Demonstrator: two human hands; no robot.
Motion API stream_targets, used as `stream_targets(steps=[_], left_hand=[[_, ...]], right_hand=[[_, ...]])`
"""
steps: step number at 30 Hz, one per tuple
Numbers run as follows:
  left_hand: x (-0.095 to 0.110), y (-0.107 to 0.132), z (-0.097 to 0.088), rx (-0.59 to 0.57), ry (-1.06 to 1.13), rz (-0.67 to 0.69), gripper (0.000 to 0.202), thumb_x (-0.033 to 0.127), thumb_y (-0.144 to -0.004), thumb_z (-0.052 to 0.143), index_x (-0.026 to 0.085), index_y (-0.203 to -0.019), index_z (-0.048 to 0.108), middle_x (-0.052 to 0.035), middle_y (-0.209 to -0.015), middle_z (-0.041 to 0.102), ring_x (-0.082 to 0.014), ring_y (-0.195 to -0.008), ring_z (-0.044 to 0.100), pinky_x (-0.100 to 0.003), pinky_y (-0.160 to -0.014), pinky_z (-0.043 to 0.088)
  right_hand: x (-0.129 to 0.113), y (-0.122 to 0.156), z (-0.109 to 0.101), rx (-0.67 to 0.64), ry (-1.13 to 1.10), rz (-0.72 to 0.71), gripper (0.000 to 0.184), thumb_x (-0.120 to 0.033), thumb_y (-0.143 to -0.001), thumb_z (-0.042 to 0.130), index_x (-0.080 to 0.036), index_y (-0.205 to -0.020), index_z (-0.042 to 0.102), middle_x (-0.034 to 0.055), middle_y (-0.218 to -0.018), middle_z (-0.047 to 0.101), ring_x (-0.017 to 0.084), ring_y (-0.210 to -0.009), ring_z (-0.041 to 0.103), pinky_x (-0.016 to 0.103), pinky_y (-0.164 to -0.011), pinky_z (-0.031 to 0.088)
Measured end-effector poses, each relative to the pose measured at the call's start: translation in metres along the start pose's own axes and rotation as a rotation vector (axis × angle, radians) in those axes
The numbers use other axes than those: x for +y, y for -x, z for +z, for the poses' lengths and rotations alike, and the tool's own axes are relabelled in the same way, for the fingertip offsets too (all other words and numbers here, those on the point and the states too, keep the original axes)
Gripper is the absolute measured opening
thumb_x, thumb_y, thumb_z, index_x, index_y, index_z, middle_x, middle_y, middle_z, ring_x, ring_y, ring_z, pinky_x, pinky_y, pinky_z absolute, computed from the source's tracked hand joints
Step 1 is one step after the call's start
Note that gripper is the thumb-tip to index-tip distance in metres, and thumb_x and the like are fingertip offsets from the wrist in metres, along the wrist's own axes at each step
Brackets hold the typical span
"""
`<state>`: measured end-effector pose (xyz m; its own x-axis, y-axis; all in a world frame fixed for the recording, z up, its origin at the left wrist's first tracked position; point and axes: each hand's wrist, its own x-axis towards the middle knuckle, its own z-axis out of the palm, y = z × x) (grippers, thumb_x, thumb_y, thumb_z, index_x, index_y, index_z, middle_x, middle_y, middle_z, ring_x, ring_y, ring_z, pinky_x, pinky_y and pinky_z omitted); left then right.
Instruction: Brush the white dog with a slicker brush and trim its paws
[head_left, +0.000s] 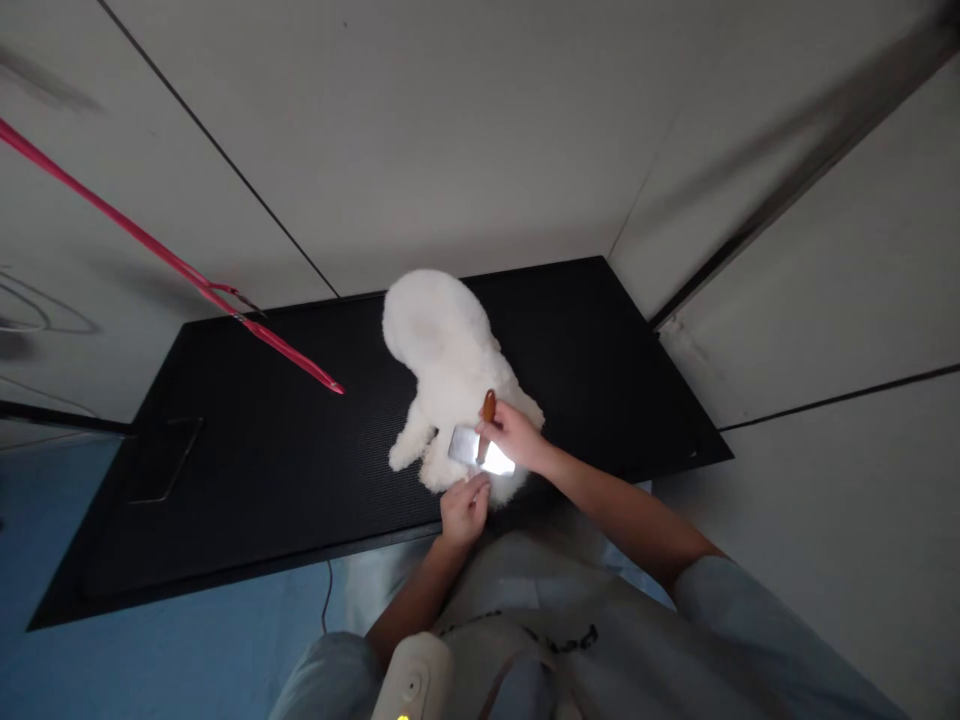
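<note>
A fluffy white dog (450,350) is on the black grooming table, close to the edge nearest me. My right hand (517,437) is closed round the brown handle of a slicker brush (465,446). The shiny back of its flat metal head faces up, and the head lies against the dog's coat; the bristles are hidden underneath. Just below the brush, my left hand (465,508) is closed at the near end of the dog, gripping its fur. Whether a leg is also in that grip, I cannot tell.
The black grooming table (300,450) stands against grey wall panels (450,130). From the upper left a red strap (165,255) slants down over the table. A metal loop (176,465) lies at its left end. A white device (416,675) with a yellow light is close to my body.
</note>
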<state>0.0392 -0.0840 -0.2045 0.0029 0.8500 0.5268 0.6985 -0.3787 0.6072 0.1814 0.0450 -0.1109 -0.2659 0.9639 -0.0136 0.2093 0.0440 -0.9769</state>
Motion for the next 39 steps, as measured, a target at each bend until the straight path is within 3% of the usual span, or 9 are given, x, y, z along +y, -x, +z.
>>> stream_targets(steps=[4,9,13,17,21,26,30,34,39], left_hand=[[0.003,-0.002,0.0,0.008,0.02,0.009,0.02,0.018,-0.089,0.052,0.013,-0.092,0.071,-0.008,-0.078,0.073,-0.0138,-0.063,0.067,-0.023,-0.061,0.054],[0.001,-0.003,0.0,0.003,0.018,0.003,0.02,0.018,-0.089,0.052,0.014,-0.091,0.071,-0.0079,-0.077,0.073,-0.0142,-0.062,0.066,-0.024,-0.06,0.053],[-0.001,-0.002,-0.001,0.007,0.034,-0.019,0.02,0.019,-0.089,0.052,0.014,-0.091,0.072,-0.0078,-0.078,0.073,-0.0141,-0.063,0.066,-0.023,-0.06,0.053],[-0.001,-0.002,-0.003,0.009,0.062,-0.02,0.02,0.018,-0.089,0.052,0.015,-0.088,0.072,-0.0073,-0.077,0.073,-0.0141,-0.064,0.066,-0.023,-0.061,0.052],[-0.002,-0.004,-0.006,0.019,0.104,-0.036,0.018,0.016,-0.088,0.053,0.014,-0.089,0.072,-0.0078,-0.08,0.073,-0.0146,-0.068,0.068,-0.024,-0.065,0.054],[-0.005,-0.005,-0.01,0.017,0.111,-0.087,0.02,0.02,-0.088,0.053,0.015,-0.084,0.073,-0.0071,-0.077,0.073,-0.0155,-0.068,0.069,-0.026,-0.065,0.055],[-0.006,-0.005,-0.01,0.03,0.118,-0.162,0.022,0.023,-0.087,0.053,0.014,-0.084,0.073,-0.0084,-0.079,0.074,-0.0172,-0.072,0.07,-0.028,-0.068,0.057],[-0.009,-0.009,-0.02,0.018,0.156,-0.246,0.026,0.028,-0.088,0.051,0.013,-0.084,0.072,-0.0101,-0.082,0.074,-0.019,-0.076,0.071,-0.031,-0.072,0.058],[-0.037,-0.036,-0.059,-0.2,0.106,-0.344,0.037,0.038,-0.088,0.048,0.012,-0.105,0.069,-0.0131,-0.101,0.072,-0.0205,-0.092,0.068,-0.03,-0.078,0.056]], right_hand=[[0.0,0.001,0.0,0.215,0.026,-0.058,0.014,-0.031,-0.082,0.058,-0.022,-0.092,0.055,0.0016,-0.081,0.066,0.018,-0.076,0.063,0.029,-0.071,0.05],[0.002,-0.002,-0.006,-0.014,-0.019,0.006,0.016,-0.031,-0.076,0.062,-0.021,-0.085,0.055,0.0001,-0.071,0.064,0.017,-0.066,0.062,0.028,-0.063,0.049],[0.002,0.0,-0.014,0.305,-0.012,-0.039,0.019,-0.034,-0.081,0.057,-0.021,-0.094,0.054,0.0014,-0.079,0.064,0.017,-0.072,0.063,0.029,-0.067,0.049],[0.003,0.016,-0.01,0.089,-0.041,-0.03,0.017,-0.036,-0.081,0.059,-0.021,-0.089,0.055,0.0007,-0.074,0.064,0.017,-0.068,0.063,0.029,-0.065,0.05],[0.004,0.025,-0.007,0.31,-0.016,-0.035,0.018,-0.035,-0.082,0.057,-0.021,-0.092,0.054,0.0024,-0.08,0.066,0.018,-0.073,0.064,0.031,-0.07,0.052],[0.005,0.027,-0.011,0.139,-0.076,-0.014,0.017,-0.036,-0.08,0.057,-0.021,-0.088,0.053,0.0026,-0.078,0.066,0.019,-0.073,0.064,0.031,-0.069,0.052],[0.007,0.027,-0.018,0.427,-0.053,-0.022,0.018,-0.035,-0.083,0.055,-0.021,-0.093,0.052,0.0052,-0.087,0.066,0.02,-0.08,0.063,0.034,-0.076,0.051],[0.013,0.027,-0.018,0.139,-0.15,0.004,0.019,-0.038,-0.08,0.06,-0.021,-0.088,0.055,0.0044,-0.081,0.067,0.02,-0.076,0.063,0.035,-0.074,0.052],[0.023,0.01,-0.03,0.54,-0.208,0.011,0.022,-0.041,-0.08,0.057,-0.021,-0.088,0.052,0.004,-0.084,0.066,0.019,-0.081,0.063,0.035,-0.08,0.051]])
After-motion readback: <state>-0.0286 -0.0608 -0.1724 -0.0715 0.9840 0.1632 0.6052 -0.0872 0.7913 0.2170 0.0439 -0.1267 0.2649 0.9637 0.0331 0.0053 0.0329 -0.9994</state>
